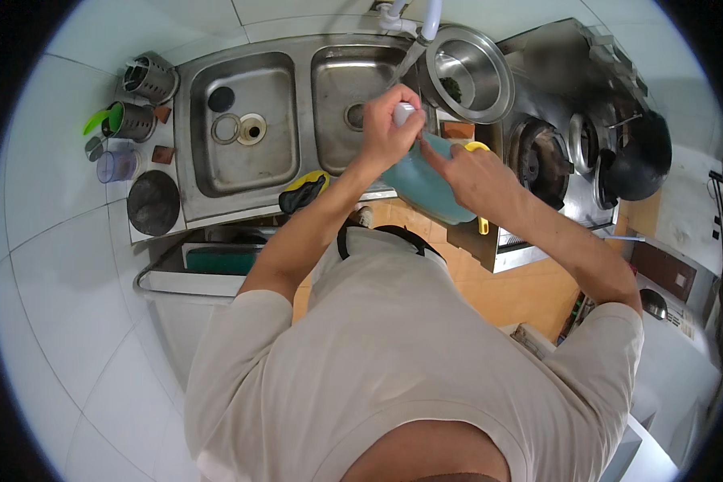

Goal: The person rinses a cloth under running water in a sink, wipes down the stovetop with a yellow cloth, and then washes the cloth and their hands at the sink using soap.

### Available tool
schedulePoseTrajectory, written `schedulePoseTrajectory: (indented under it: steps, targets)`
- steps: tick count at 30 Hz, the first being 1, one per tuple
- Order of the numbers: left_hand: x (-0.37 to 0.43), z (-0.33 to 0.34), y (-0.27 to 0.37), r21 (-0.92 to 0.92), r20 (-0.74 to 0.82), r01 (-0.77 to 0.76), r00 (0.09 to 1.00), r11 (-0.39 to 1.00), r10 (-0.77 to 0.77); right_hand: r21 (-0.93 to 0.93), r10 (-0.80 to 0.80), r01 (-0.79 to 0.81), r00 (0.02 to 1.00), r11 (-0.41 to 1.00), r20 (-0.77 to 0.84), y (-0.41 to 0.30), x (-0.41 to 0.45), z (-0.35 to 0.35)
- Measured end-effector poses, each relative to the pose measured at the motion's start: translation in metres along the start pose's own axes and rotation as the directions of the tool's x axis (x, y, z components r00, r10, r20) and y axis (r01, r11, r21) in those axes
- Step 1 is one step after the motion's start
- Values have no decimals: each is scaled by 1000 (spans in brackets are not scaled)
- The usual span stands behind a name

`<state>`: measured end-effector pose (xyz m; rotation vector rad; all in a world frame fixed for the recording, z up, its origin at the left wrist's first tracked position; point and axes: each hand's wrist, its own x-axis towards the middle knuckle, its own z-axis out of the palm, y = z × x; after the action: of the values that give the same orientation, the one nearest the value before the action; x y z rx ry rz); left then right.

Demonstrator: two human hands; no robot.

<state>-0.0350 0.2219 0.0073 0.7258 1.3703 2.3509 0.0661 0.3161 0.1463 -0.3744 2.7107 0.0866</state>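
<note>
My left hand [393, 123] is closed around a white-topped handle [403, 112] above the front of the right sink basin [331, 90]. Just to its right, my right hand [473, 175] lies against a translucent blue-green plastic container [428, 181], its index finger pointing towards my left hand. Whether these fingers grip the container is unclear. A yellow item [483, 225] shows below and above the right hand; its full shape is hidden. Water runs from the faucet [425, 36] into the right basin, behind my left hand.
A steel pot [504, 84] with dark green bits inside stands right of the basin. Beyond it are a gas stove burner [539, 162] and a black wok [638, 156]. A yellow and black cloth or glove [304, 191] lies on the sink's front edge. Perforated steel utensil holders [135, 120] stand left.
</note>
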Motion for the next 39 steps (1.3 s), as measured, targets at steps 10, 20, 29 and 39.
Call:
schedulePoseTrajectory:
  steps: [10,20,29,39]
  targets:
    - [-9,-12,-6,-59,-189,185,963,981,-193,47,-188,183,926,982,326,5,64,-18]
    - [-18,-12,-31,-321,-216,214,932,923,-291,-65,-163,282,712,957,683,-11,97,-28]
    - [1,-21,-16,-911,-55,209,793,355,-607,11,-46,45,974,999,221,3,24,7]
    - [1,-17,3,-962,4,140,864,233,-503,180,147,-142,989,974,-19,8,-21,79]
